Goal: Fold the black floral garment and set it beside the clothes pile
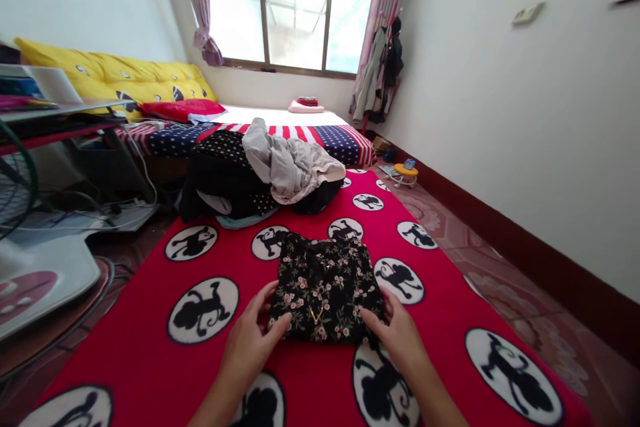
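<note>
A black blouse with pink flowers (325,287) lies folded into a compact block on the red blanket (310,380). A small gold V-shaped piece shows near its front edge. My left hand (253,333) grips its left side, thumb over the near corner and fingers along the edge. On the opposite side my right hand (399,331) holds it the same way, its thumb resting on top. Some fingertips are hidden by the cloth. Beyond the blouse sits a heap of loose clothes, with a black dotted garment (225,153) and a light grey garment (295,163) on top.
Behind the heap is a low bed (330,137) with a red pillow (185,109) and yellow cushion (150,83). At left stand a cluttered table (75,107) and a fan (15,180). A yellow stool (406,171) is by the right wall.
</note>
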Demonstrator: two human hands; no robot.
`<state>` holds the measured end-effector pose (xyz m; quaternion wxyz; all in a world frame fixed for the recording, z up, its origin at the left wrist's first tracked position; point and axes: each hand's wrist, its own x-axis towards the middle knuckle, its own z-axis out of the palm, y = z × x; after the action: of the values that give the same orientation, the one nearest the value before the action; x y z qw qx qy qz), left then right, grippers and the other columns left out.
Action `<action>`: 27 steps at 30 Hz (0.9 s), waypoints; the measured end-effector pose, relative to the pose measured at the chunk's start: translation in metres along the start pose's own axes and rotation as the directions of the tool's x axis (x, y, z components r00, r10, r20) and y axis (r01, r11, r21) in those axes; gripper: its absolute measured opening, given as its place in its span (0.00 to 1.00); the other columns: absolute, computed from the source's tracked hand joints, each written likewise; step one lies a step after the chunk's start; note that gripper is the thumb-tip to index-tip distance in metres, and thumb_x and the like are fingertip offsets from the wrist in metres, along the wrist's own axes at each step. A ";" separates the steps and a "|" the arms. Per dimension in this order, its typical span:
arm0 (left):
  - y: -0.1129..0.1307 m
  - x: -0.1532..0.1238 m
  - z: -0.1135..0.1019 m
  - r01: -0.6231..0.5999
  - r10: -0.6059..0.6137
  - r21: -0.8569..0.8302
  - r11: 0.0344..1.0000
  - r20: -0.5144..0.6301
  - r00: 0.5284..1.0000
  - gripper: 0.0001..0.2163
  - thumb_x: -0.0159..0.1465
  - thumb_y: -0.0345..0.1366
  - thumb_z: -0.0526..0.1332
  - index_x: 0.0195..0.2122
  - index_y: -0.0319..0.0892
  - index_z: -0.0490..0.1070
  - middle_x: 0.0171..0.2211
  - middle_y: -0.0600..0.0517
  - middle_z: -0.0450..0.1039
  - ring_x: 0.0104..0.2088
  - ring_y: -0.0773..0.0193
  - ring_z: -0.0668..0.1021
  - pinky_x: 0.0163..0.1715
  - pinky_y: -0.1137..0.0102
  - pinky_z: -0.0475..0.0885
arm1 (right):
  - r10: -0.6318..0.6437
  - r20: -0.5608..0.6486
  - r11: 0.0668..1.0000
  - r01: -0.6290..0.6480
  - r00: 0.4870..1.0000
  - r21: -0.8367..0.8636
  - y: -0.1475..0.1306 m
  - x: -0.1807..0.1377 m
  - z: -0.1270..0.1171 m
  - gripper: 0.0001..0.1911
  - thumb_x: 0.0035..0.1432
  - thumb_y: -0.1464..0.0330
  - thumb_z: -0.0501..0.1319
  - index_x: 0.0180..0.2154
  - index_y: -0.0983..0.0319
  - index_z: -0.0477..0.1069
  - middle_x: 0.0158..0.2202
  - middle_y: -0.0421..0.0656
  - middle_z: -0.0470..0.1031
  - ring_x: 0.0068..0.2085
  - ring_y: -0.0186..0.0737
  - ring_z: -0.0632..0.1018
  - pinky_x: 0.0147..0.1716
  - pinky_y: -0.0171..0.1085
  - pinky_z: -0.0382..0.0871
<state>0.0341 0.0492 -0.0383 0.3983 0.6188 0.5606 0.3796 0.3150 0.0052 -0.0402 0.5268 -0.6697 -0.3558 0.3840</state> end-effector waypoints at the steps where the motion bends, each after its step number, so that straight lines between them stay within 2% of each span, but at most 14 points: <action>1: 0.000 0.000 0.001 -0.013 0.013 -0.013 1.000 0.001 1.000 0.29 0.56 0.47 0.64 0.58 0.45 0.64 0.52 0.45 0.72 0.48 0.53 0.77 0.44 0.63 0.74 | 0.038 0.030 0.997 -0.040 0.999 0.066 -0.003 -0.004 0.002 0.42 0.35 0.59 0.73 0.53 0.62 0.64 0.46 0.50 0.78 0.48 0.51 0.78 0.47 0.45 0.71; 4: 0.001 -0.003 0.003 0.008 -0.009 -0.087 0.996 -0.019 1.000 0.29 0.53 0.44 0.67 0.56 0.44 0.67 0.44 0.45 0.77 0.43 0.53 0.79 0.40 0.64 0.76 | 0.166 0.142 0.925 -0.204 0.976 0.320 -0.014 -0.020 0.010 0.36 0.37 0.59 0.74 0.49 0.63 0.68 0.41 0.49 0.80 0.41 0.49 0.80 0.38 0.42 0.75; 6: 0.001 -0.006 0.005 0.041 -0.043 -0.168 0.985 -0.009 0.999 0.29 0.52 0.44 0.67 0.55 0.42 0.67 0.37 0.46 0.79 0.36 0.54 0.81 0.35 0.65 0.77 | 0.177 0.188 0.832 -0.248 0.966 0.496 -0.019 -0.033 0.018 0.27 0.43 0.58 0.72 0.44 0.63 0.71 0.44 0.49 0.79 0.44 0.47 0.79 0.39 0.40 0.75; 8: 0.001 -0.009 0.007 0.072 -0.072 -0.238 0.969 0.011 0.997 0.30 0.52 0.45 0.68 0.54 0.41 0.66 0.33 0.47 0.79 0.33 0.55 0.81 0.31 0.66 0.77 | 0.149 0.185 0.769 -0.231 0.971 0.596 -0.023 -0.045 0.027 0.24 0.45 0.60 0.71 0.43 0.62 0.72 0.48 0.48 0.77 0.48 0.45 0.77 0.45 0.39 0.73; 10: 0.002 -0.011 0.010 0.094 -0.090 -0.305 0.948 0.026 0.996 0.29 0.52 0.45 0.68 0.53 0.41 0.65 0.34 0.47 0.79 0.34 0.55 0.81 0.31 0.67 0.77 | 0.153 0.151 0.774 -0.214 0.977 0.596 -0.024 -0.051 0.036 0.26 0.43 0.61 0.73 0.45 0.60 0.71 0.49 0.47 0.76 0.49 0.46 0.77 0.45 0.40 0.74; 14: 0.003 -0.011 0.014 0.115 -0.122 -0.431 0.895 0.012 0.992 0.29 0.48 0.45 0.70 0.48 0.42 0.64 0.36 0.47 0.78 0.40 0.54 0.81 0.37 0.67 0.78 | 0.171 0.014 0.864 -0.157 0.985 0.479 -0.026 -0.042 0.048 0.31 0.36 0.59 0.75 0.44 0.61 0.70 0.43 0.47 0.79 0.45 0.52 0.78 0.34 0.43 0.76; 17: 0.004 -0.009 0.014 0.153 -0.174 -0.508 0.848 0.007 0.985 0.31 0.44 0.45 0.73 0.48 0.42 0.64 0.34 0.48 0.78 0.40 0.53 0.81 0.37 0.67 0.78 | 0.166 0.029 0.868 -0.160 0.986 0.471 -0.028 -0.033 0.051 0.32 0.34 0.61 0.76 0.42 0.63 0.71 0.42 0.49 0.79 0.44 0.53 0.78 0.36 0.44 0.76; 20: 0.003 -0.012 0.012 0.197 -0.227 -0.589 0.783 0.024 0.974 0.39 0.42 0.44 0.74 0.54 0.42 0.59 0.39 0.46 0.77 0.42 0.51 0.80 0.38 0.66 0.78 | 0.192 0.091 0.769 -0.207 0.977 0.605 -0.030 -0.036 0.053 0.32 0.38 0.63 0.75 0.46 0.62 0.70 0.47 0.49 0.78 0.46 0.51 0.78 0.39 0.45 0.75; 23: 0.007 -0.022 0.012 0.239 -0.283 -0.652 0.720 0.039 0.958 0.46 0.41 0.43 0.75 0.60 0.43 0.55 0.46 0.43 0.76 0.47 0.48 0.78 0.41 0.64 0.77 | 0.190 0.259 0.630 -0.320 0.947 0.708 -0.030 -0.046 0.053 0.28 0.43 0.65 0.72 0.47 0.63 0.71 0.49 0.48 0.77 0.47 0.50 0.78 0.43 0.44 0.73; 25: 0.014 -0.031 0.015 0.256 -0.295 -0.685 0.682 0.062 0.953 0.47 0.41 0.44 0.75 0.61 0.44 0.55 0.49 0.41 0.74 0.50 0.46 0.77 0.45 0.61 0.76 | 0.187 0.367 0.561 -0.406 0.911 0.721 -0.031 -0.052 0.053 0.26 0.44 0.66 0.72 0.46 0.63 0.72 0.47 0.48 0.78 0.48 0.49 0.77 0.45 0.43 0.72; 27: 0.022 -0.041 0.020 0.267 -0.302 -0.705 0.657 0.079 0.950 0.46 0.42 0.45 0.74 0.61 0.44 0.58 0.49 0.41 0.75 0.50 0.44 0.76 0.47 0.58 0.74 | 0.214 0.393 0.527 -0.444 0.894 0.725 -0.034 -0.056 0.052 0.25 0.42 0.68 0.72 0.45 0.63 0.74 0.46 0.47 0.79 0.49 0.49 0.77 0.47 0.42 0.71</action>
<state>0.0577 0.0059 -0.0273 0.6465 0.3140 0.4702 0.5122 0.2409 -0.0156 -0.0069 0.6362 -0.3611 -0.0759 0.6776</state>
